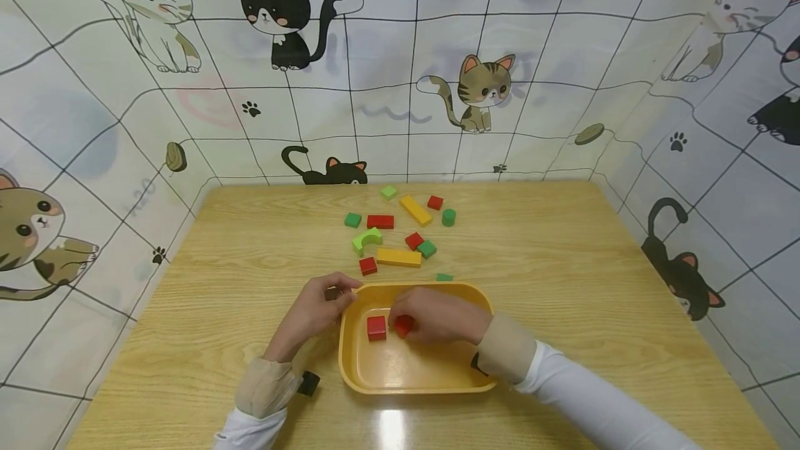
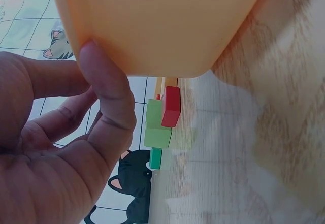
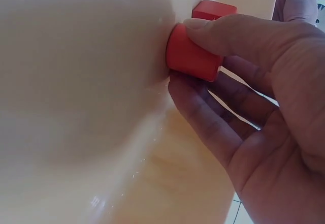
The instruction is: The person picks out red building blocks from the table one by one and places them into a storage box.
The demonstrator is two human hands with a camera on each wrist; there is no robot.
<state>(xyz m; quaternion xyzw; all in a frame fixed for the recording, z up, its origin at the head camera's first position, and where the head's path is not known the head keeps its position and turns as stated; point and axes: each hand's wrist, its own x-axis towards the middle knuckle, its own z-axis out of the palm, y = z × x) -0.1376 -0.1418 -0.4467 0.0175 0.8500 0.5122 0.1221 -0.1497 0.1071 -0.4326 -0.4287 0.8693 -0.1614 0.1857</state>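
A yellow plastic tray (image 1: pixel 417 390) lies on the table. My left hand (image 1: pixel 315 311) pinches its rim at the far left corner; in the left wrist view, thumb and finger meet on either side of the tray edge. Inside the tray, my right hand (image 1: pixel 437 314) grips a red cylinder block (image 3: pixel 190 54) between thumb and fingers, its round end against the tray floor. Just left of that, a red cube block (image 1: pixel 376 328) sits on the tray floor. The right wrist view shows the cube partly hidden behind the thumb.
Beyond the tray, several loose blocks lie scattered on the wooden table (image 1: pixel 219 276): yellow bars (image 1: pixel 398 257), a red bar (image 1: pixel 380 221), a light green arch (image 1: pixel 367 240) and a green cylinder (image 1: pixel 448 217). A green block (image 1: pixel 444 277) lies right behind the tray's far rim.
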